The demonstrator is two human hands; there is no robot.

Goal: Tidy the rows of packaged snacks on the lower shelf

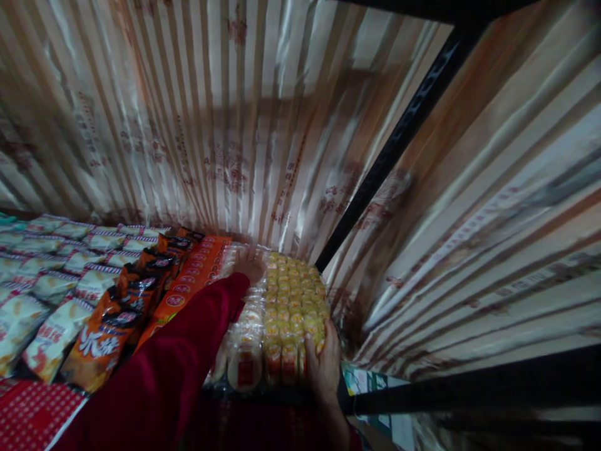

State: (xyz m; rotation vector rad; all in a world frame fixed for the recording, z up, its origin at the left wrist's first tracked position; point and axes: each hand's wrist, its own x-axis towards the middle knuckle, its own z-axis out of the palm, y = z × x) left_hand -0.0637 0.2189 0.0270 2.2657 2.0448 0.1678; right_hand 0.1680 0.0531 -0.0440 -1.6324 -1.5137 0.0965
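Note:
Rows of small yellow wrapped snack packs (295, 300) stand packed tightly at the right end of a shelf. Beside them on the left are clear-wrapped pale round snacks (244, 357). My left hand (251, 264), in a dark red sleeve, reaches to the back and lies with fingers stretched over the clear-wrapped rows. Against the front right corner of the yellow packs rests my right hand (325, 363), thumb and fingers apart. Neither hand visibly grasps a single pack. The left sleeve hides part of the front rows.
Left of the sleeve are orange packets (101, 338), a flat orange strip of packaging (192, 269) and several rows of white snack bags (56, 319). A black metal post (375, 169) rises at the back right corner. Striped plastic sheeting (225, 125) hangs behind; a black bar (469, 382) runs right.

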